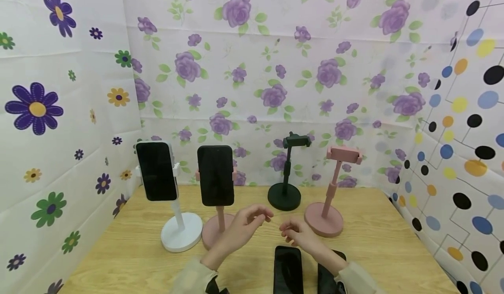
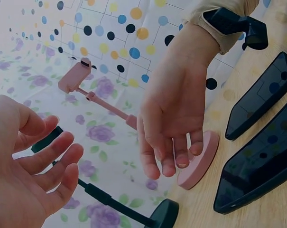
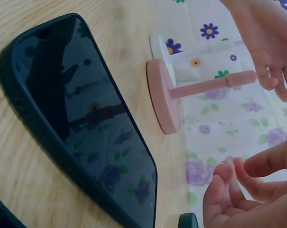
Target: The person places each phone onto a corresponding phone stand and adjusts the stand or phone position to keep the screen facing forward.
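Observation:
My left hand [image 1: 247, 225] hovers over the middle of the table, fingers loosely bent and nothing in them. Facing it, my right hand [image 1: 300, 235] hangs in the air with relaxed fingers, also holding nothing. Below the right hand lies a black smartphone [image 1: 288, 270] flat on the table; a second smartphone [image 1: 325, 276] is partly hidden under the right forearm. Beyond the hands stand a dark green phone stand [image 1: 286, 195] and a pink phone stand [image 1: 324, 219], both with bare clamps. The left wrist view shows the right hand [image 2: 174, 118] palm-on, fingers pointing down.
At left, a white phone stand [image 1: 182, 232] holds an upright phone [image 1: 156, 171]. Beside it another pink stand [image 1: 210, 229] holds a dark phone [image 1: 215, 176], its base partly behind the left hand. Patterned cloth [image 1: 252, 66] hangs behind the wooden table [image 1: 126, 259] and along both sides.

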Demonstrator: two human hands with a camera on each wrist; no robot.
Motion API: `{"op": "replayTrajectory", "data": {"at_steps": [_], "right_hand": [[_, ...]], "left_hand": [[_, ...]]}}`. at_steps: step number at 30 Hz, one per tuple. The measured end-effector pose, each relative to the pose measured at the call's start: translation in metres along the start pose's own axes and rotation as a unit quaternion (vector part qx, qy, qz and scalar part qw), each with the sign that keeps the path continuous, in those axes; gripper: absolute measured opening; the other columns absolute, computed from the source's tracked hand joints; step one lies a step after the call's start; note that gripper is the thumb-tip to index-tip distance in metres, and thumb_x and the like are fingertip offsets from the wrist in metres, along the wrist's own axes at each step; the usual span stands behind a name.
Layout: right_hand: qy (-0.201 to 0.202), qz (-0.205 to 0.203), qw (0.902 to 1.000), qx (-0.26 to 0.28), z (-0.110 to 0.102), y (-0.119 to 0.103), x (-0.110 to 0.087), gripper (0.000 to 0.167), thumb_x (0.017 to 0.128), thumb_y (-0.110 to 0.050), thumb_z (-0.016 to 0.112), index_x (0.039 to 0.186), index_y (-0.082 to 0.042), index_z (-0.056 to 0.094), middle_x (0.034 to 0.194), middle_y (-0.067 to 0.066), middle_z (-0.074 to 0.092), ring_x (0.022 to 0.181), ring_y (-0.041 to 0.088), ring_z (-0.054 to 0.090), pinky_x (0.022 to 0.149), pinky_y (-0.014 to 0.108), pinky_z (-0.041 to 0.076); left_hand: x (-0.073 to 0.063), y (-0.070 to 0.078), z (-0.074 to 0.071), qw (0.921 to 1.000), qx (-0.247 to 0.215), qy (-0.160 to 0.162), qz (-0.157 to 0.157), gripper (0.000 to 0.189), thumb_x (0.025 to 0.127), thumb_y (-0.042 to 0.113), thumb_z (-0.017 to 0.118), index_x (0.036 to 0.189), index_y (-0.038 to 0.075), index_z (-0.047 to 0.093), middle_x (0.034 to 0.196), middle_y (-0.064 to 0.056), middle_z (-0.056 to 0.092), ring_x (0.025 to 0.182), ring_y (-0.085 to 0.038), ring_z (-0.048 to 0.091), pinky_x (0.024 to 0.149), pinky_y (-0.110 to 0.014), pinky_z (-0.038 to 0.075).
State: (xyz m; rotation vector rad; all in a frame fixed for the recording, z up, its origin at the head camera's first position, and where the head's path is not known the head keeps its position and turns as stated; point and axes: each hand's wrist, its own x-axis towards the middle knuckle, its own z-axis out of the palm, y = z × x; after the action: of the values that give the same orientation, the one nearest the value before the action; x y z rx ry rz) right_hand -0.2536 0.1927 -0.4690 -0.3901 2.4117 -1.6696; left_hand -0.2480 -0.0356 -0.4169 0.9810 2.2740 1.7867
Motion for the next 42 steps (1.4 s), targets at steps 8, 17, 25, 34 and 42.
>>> {"op": "replayTrajectory", "data": {"at_steps": [8, 17, 25, 34, 42], "right_hand": [[-0.036, 0.04, 0.9985, -0.012, -0.003, 0.006, -0.003, 0.023, 0.1, -0.011, 0.049, 0.113, 0.005, 0.057, 0.103, 0.021, 0.06, 0.087, 0.024, 0.058, 0.07, 0.036, 0.05], [-0.041, 0.052, 0.9976, -0.018, -0.007, 0.007, -0.005, 0.022, 0.099, -0.011, 0.051, 0.112, 0.006, 0.058, 0.105, 0.022, 0.061, 0.085, 0.022, 0.059, 0.068, 0.034, 0.049], [-0.035, 0.06, 0.9972, -0.027, -0.006, 0.008, -0.007, 0.021, 0.099, -0.009, 0.05, 0.111, 0.006, 0.057, 0.103, 0.022, 0.06, 0.082, 0.021, 0.057, 0.066, 0.033, 0.047], [-0.039, 0.046, 0.9969, -0.052, -0.008, 0.014, -0.01, 0.022, 0.095, -0.007, 0.054, 0.111, 0.008, 0.058, 0.104, 0.023, 0.062, 0.079, 0.018, 0.054, 0.061, 0.03, 0.045], [-0.048, 0.045, 0.9969, -0.043, -0.014, 0.018, -0.013, 0.022, 0.094, -0.004, 0.054, 0.112, 0.009, 0.056, 0.103, 0.023, 0.061, 0.08, 0.02, 0.056, 0.06, 0.032, 0.046]], "left_hand": [[0.005, -0.004, 0.004, 0.9999, -0.008, 0.01, -0.001, 0.028, 0.104, 0.018, 0.043, 0.116, 0.001, 0.061, 0.114, -0.016, 0.063, 0.106, -0.03, 0.06, 0.088, -0.028, 0.047], [0.014, -0.009, 0.007, 0.9989, -0.028, 0.033, 0.018, 0.026, 0.104, 0.013, 0.043, 0.114, -0.002, 0.062, 0.113, -0.02, 0.063, 0.104, -0.035, 0.06, 0.087, -0.034, 0.051], [0.024, -0.011, 0.009, 0.9981, -0.034, 0.047, 0.024, 0.026, 0.104, 0.011, 0.042, 0.123, 0.001, 0.057, 0.116, -0.026, 0.062, 0.104, -0.036, 0.061, 0.084, -0.031, 0.05], [0.041, -0.016, 0.009, 0.9967, -0.025, 0.073, 0.027, 0.032, 0.102, 0.007, 0.042, 0.133, 0.0, 0.052, 0.115, -0.023, 0.065, 0.1, -0.034, 0.063, 0.081, -0.034, 0.051], [0.055, -0.01, 0.009, 0.9953, -0.04, 0.086, 0.019, 0.032, 0.103, 0.008, 0.042, 0.132, 0.003, 0.053, 0.119, -0.024, 0.063, 0.105, -0.039, 0.061, 0.08, -0.026, 0.048]]}}
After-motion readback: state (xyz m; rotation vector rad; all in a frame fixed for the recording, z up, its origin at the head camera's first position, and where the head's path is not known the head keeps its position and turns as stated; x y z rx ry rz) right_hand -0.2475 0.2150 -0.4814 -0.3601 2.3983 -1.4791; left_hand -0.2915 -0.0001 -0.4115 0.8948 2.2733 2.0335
